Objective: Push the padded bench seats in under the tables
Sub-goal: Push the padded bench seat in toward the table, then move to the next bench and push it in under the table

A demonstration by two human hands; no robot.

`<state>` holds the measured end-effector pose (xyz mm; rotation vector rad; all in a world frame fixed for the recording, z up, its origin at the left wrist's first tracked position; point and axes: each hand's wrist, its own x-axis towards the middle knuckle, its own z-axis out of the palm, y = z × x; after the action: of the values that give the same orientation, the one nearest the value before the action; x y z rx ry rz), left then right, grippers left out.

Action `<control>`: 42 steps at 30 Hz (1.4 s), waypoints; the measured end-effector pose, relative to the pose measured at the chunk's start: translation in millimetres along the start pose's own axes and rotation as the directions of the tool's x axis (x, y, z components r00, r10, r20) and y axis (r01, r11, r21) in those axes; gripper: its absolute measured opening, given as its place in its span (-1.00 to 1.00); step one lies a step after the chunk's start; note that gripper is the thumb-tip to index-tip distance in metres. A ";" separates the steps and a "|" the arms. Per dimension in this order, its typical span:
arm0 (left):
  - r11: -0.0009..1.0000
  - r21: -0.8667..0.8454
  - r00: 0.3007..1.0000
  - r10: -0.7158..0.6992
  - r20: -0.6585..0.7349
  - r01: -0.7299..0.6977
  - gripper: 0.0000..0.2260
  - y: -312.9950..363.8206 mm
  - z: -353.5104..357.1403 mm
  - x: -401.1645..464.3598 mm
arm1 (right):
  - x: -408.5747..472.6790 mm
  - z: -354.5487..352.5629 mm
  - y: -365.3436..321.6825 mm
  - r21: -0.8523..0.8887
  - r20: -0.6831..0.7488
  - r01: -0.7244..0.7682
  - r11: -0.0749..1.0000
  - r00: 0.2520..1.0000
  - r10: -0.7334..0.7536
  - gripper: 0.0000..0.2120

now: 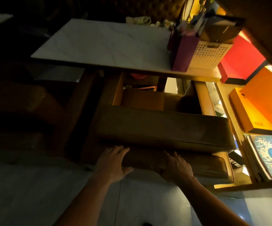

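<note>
A brown padded bench seat (163,128) stands in front of me in dim light, its far side near the edge of a white marble-look table (102,44). Below its thick top cushion a lower padded part (202,167) sticks out toward me. My left hand (114,162) lies flat with straight fingers against the near left end of that lower pad. My right hand (175,167) rests on top of the same pad, fingers spread and slightly bent. Behind the bench, under the table, the wooden frame is open and shows another brown cushion (141,100).
On the table's right end stand a purple bag (184,53) and a white perforated basket (208,54). Red (239,61) and orange boxes (262,103) and a stack of prints (269,157) fill a lit shelf at right. A dark chair (22,101) stands left. Pale floor tiles (34,193) lie near me.
</note>
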<state>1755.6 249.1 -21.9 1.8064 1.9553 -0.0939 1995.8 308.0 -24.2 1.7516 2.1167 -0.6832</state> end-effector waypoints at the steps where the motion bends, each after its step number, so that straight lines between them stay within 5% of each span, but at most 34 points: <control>1: 1.000 -0.004 1.000 0.003 0.006 -0.003 -0.26 -7.4 -8.2 -7.6 | -5.8 -3.2 -11.4 -0.005 0.003 0.003 1.000 1.000 -0.003 -0.13; 20: 0.976 -0.215 0.981 -0.067 -0.181 0.027 -0.25 -303.1 -102.5 -190.9 | -94.5 24.5 -374.4 -0.019 -0.050 0.242 0.970 0.969 -0.243 -0.12; 31: 0.964 -0.245 0.946 -0.174 -0.274 0.106 -0.23 -468.8 -109.4 -179.3 | -14.8 58.5 -533.0 -0.067 -0.029 0.353 0.933 0.934 -0.356 -0.32; 42: 0.954 -0.118 0.937 -0.295 -0.186 0.276 -0.22 -675.6 -135.6 -156.4 | 72.7 101.6 -665.4 -0.007 0.018 0.343 0.939 0.939 -0.343 -0.15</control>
<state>1073.1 66.2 -19.7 1.5133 2.3174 0.0870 1324.6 220.8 -38.6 1.3752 2.4361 -0.7682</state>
